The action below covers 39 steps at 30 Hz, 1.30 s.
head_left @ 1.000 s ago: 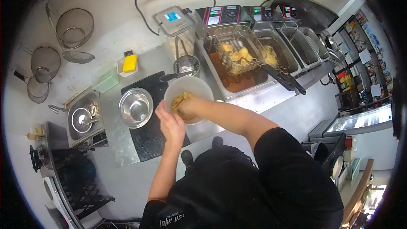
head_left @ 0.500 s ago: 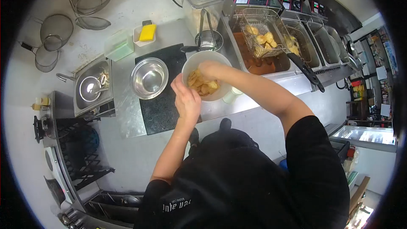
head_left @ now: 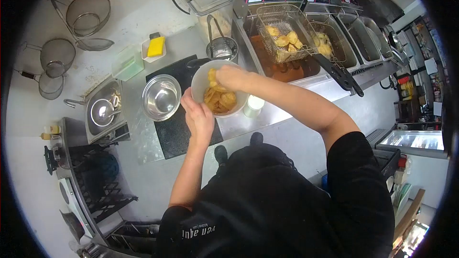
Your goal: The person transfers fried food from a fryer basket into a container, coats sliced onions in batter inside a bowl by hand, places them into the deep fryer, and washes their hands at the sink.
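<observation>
My left hand grips the left rim of a white bowl, which is tilted over the black mat. Golden fried slices lie in the bowl. My right hand is inside the bowl at its upper right, its fingers closed against some slices at the inner wall; the fingertips are partly hidden. Left of the bowl stands a shiny metal bowl with nothing in it. A small white-lidded container stands right of the white bowl.
A fryer basket with fried pieces hangs above brownish oil, beside a second basket. A lidded clear bin and a metal pot stand behind the bowl. A sink is at left, with strainers on the wall.
The camera view has shifted. My right hand has come up from deep among the slices to the bowl's upper side, and more slices show. My left hand still holds the rim.
</observation>
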Each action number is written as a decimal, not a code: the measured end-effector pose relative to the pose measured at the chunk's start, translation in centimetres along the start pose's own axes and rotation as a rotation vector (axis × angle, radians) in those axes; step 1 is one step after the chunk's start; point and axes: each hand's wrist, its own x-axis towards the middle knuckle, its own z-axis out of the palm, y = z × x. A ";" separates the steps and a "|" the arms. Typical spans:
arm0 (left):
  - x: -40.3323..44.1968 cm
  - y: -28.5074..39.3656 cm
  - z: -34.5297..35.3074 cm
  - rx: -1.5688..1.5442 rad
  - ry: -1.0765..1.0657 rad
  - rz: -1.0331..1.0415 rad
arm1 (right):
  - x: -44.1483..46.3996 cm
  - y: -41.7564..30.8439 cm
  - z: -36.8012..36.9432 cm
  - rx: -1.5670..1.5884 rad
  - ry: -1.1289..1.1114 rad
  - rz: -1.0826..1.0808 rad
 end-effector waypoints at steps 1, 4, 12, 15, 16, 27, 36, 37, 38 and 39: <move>0.1 0.1 0.1 0.014 0.010 0.009 | -0.2 0.0 -0.1 0.001 0.004 0.002; 0.4 0.0 0.3 0.013 0.006 -0.003 | -0.6 0.3 -0.6 -0.059 -0.033 -0.057; 0.3 0.4 -0.4 -0.007 0.003 0.033 | -6.6 3.6 -11.1 0.096 0.176 0.166; 0.0 0.2 -0.9 0.011 0.012 0.057 | -8.9 8.6 -13.7 -0.193 0.135 0.433; 0.1 0.2 -1.1 0.032 0.015 0.072 | -9.9 10.2 -13.6 -0.194 0.142 0.447; 1.8 -1.1 -7.1 -0.039 -0.017 0.145 | -23.3 10.0 -9.8 0.017 0.108 0.814; 1.6 0.6 -7.1 -0.055 -0.007 0.128 | -27.2 7.4 -9.9 -0.037 0.421 0.719; 1.3 0.4 -7.1 -0.098 0.020 0.123 | -27.7 7.3 -9.6 -0.037 0.416 0.710; 1.0 0.4 -7.3 -0.094 0.026 0.114 | -28.1 7.3 -9.3 -0.009 0.396 0.697; 0.7 0.5 -7.7 -0.117 0.035 0.071 | -28.4 7.3 -9.1 0.024 0.375 0.688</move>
